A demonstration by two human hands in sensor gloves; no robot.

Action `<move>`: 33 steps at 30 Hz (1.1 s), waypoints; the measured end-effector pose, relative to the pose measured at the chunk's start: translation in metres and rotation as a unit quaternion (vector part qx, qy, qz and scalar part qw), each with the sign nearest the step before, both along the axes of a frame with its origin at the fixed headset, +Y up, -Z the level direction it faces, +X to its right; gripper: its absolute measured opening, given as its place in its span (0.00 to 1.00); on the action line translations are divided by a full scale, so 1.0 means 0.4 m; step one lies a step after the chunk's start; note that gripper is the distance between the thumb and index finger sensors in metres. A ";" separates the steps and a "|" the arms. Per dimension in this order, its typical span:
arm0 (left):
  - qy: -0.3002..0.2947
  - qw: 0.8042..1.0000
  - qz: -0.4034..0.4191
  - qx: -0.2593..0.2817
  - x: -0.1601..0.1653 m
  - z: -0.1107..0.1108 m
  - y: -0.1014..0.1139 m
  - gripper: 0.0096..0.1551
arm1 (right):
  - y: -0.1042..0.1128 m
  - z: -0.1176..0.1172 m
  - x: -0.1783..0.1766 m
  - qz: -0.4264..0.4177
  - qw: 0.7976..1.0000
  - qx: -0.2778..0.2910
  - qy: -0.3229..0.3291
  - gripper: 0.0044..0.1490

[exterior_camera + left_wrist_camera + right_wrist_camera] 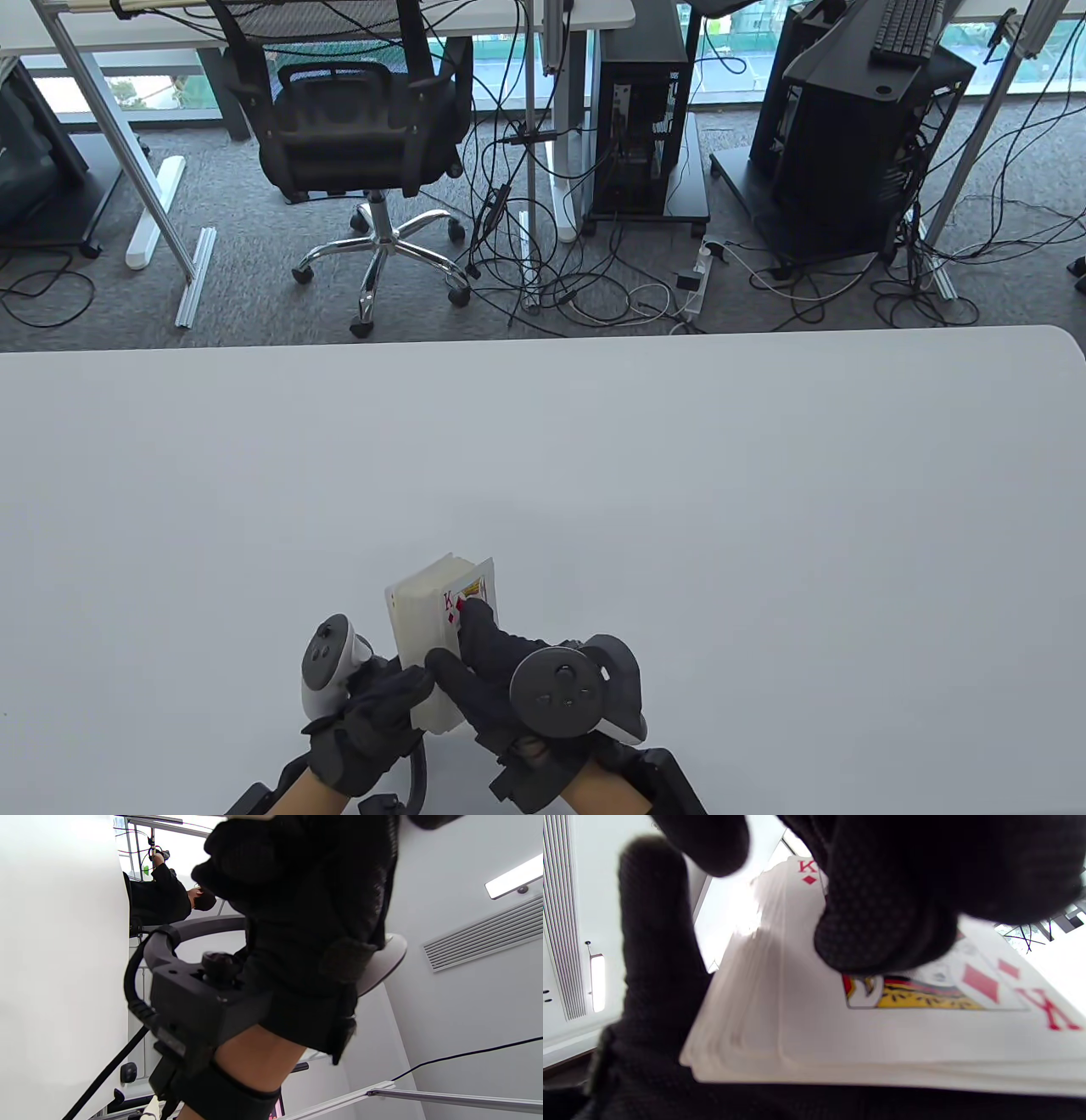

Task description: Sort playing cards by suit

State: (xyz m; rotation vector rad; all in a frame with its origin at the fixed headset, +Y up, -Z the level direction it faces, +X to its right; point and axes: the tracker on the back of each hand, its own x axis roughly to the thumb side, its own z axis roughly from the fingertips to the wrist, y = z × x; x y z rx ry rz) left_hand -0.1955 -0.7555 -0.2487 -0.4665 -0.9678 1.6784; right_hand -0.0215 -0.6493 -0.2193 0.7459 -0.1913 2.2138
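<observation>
I see no box or tray in any view; the only thing holding cards is my left hand (369,722), whose fingers curl around the lower end of a thick deck of playing cards (424,645) held on edge just above the near middle of the table (679,475). My right hand (488,671) lies against the deck's face, fingers wrapped onto it, with one fingertip (882,938) pressing on the top card. That top card is the king of diamonds (967,984), face up, its red K and diamond pips clear in the right wrist view, along with the yellow and red court figure. The deck's cream edges look slightly uneven, the layers fanned a little. The left wrist view shows only the back of the glove and the tracker mount, so I cannot tell that grip from there. The table is plain white. Beyond its far edge stand a black mesh office chair (365,127), two computer towers (645,119) and loose cables (594,289) on grey carpet.
</observation>
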 end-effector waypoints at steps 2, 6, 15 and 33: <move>0.007 1.000 0.012 -0.009 -0.007 -0.003 -0.005 0.55 | -0.003 -0.007 0.009 0.002 1.000 -0.002 -0.018 0.32; -0.003 0.998 0.045 -0.032 -0.012 -0.007 -0.015 0.48 | -0.026 -0.011 0.012 0.043 0.996 0.028 -0.075 0.37; 0.011 0.991 0.095 -0.091 -0.036 -0.014 -0.033 0.41 | -0.053 -0.023 0.030 0.125 0.988 -0.032 -0.086 0.57; 0.094 0.970 0.066 -0.214 -0.068 0.001 -0.032 0.43 | -0.124 -0.069 0.055 -0.038 0.995 -0.080 -0.039 0.53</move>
